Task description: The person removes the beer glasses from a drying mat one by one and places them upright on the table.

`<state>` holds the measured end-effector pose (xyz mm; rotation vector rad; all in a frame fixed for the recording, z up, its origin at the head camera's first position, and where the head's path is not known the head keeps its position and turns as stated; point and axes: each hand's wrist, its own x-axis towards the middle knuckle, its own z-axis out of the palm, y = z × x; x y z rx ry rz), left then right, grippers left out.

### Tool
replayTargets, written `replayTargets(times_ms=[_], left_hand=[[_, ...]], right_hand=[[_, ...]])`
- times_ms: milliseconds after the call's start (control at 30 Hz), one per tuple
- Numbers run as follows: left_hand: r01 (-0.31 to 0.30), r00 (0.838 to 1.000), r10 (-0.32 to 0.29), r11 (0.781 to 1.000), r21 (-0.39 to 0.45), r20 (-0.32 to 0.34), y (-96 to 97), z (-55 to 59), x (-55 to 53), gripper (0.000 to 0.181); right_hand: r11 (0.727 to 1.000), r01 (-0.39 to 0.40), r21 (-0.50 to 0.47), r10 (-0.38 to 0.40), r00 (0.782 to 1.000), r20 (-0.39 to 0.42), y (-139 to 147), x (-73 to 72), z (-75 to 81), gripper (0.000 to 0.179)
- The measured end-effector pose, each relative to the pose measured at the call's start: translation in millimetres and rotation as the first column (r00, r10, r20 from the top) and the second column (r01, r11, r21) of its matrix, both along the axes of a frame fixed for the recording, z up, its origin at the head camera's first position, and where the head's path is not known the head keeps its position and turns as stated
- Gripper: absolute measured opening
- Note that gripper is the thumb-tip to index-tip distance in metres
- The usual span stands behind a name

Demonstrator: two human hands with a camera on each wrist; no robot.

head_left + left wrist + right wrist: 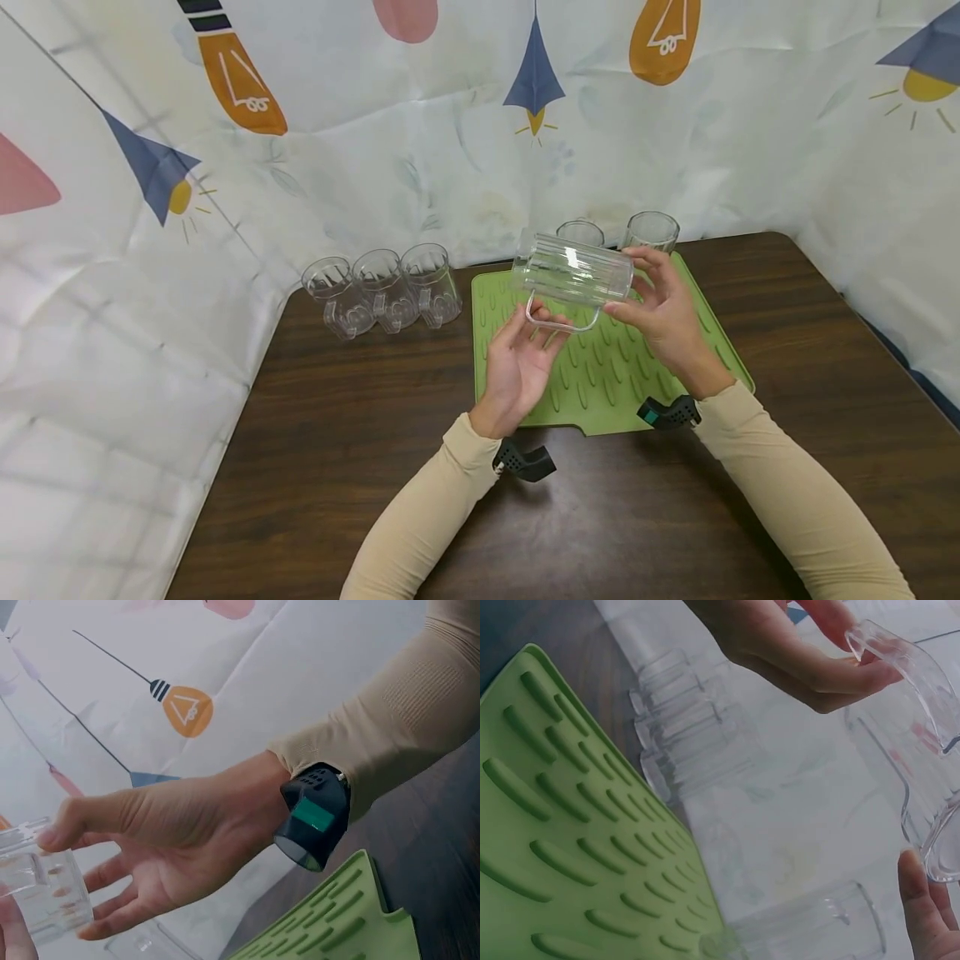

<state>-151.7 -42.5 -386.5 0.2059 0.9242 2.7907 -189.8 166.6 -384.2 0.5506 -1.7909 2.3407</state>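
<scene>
A clear glass mug (pixel 573 271) is held on its side above the green ridged mat (pixel 536 414), its handle (pixel 562 327) hanging downward. With thumb and fingers, my right hand (pixel 670 312) grips the mug's right end. My left hand (pixel 521 358), palm up, pinches the handle near its left corner. The left wrist view has the left thumb on the handle and the other fingers spread beside the glass (pixel 52 889). Only fingertips of the right hand (pixel 928 915) show at the mug's rim in the right wrist view.
Three clear glass mugs (pixel 395 304) stand in a row at the table's back left. Two more glasses (pixel 653 227) stand at the mat's back edge, partly hidden by the held mug and right hand. A printed cloth (pixel 465 150) hangs behind the dark wooden table (pixel 345 417).
</scene>
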Motion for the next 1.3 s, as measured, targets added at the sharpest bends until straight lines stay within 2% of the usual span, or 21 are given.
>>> replayTargets(times_ms=[233, 433, 767, 1067, 1300], left_hand=[[-0.020, 1.000, 0.021, 0.999, 0.045, -0.017, 3.2, 3.3, 1.0, 0.032], [0.000, 0.999, 0.002, 0.999, 0.037, -0.037, 2.9, 6.1, 2.6, 0.035], [-0.017, 0.997, 0.021, 0.999, 0.048, -0.076, 2.8, 8.9, 6.7, 0.030], [-0.038, 0.991, 0.035, 0.999, -0.018, -0.133, 1.6, 8.5, 8.7, 0.023], [-0.054, 0.984, 0.036, 0.994, -0.098, -0.176, -1.4, 8.6, 11.4, 0.019]], right_hand=[[0.998, -0.028, -0.051, 0.028, 1.000, 0.000, -0.4, -0.8, -2.7, 0.075], [0.998, -0.043, -0.044, 0.044, 0.999, 0.014, 0.4, -0.8, -5.1, 0.073], [0.996, -0.086, -0.035, 0.086, 0.996, 0.000, 0.9, -1.7, -9.1, 0.069], [0.994, -0.101, 0.047, 0.099, 0.994, 0.041, 3.8, 0.0, -9.6, 0.066], [0.990, -0.048, 0.135, 0.047, 0.999, 0.007, 14.2, 2.4, -10.5, 0.062]])
